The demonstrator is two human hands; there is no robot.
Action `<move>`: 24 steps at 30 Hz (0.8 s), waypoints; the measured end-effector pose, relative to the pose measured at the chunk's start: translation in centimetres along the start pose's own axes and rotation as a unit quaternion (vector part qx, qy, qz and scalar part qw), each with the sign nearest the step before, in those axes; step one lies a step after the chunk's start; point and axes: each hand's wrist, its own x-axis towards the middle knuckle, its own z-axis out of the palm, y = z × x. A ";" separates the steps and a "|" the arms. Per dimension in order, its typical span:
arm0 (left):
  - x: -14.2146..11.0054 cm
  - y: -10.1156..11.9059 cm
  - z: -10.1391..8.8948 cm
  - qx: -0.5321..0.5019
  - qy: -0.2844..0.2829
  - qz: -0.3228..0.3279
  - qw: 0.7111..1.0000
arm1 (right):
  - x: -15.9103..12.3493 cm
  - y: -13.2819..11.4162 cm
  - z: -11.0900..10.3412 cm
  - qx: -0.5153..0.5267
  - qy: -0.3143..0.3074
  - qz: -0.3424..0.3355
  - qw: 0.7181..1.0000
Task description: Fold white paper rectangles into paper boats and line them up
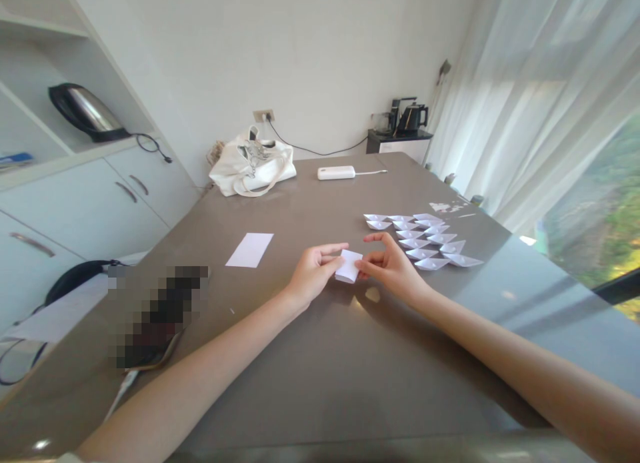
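Both my hands meet over the middle of the grey table on a small folded white paper. My left hand pinches the paper's left side with thumb and fingers. From the right, my right hand grips the paper's other edge, index finger raised above it. The paper rests just above the tabletop. Right behind my right hand lie several finished white paper boats in rows.
A flat white sheet lies left of my hands. A blurred-out object sits near the left edge. At the far end are a white handbag and a white power bank with cable. Paper scraps lie beyond the boats.
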 end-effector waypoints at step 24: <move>-0.2 0.0 0.6 -0.055 0.039 0.002 0.998 | -0.6 -0.2 0.6 0.008 -0.103 -0.005 0.995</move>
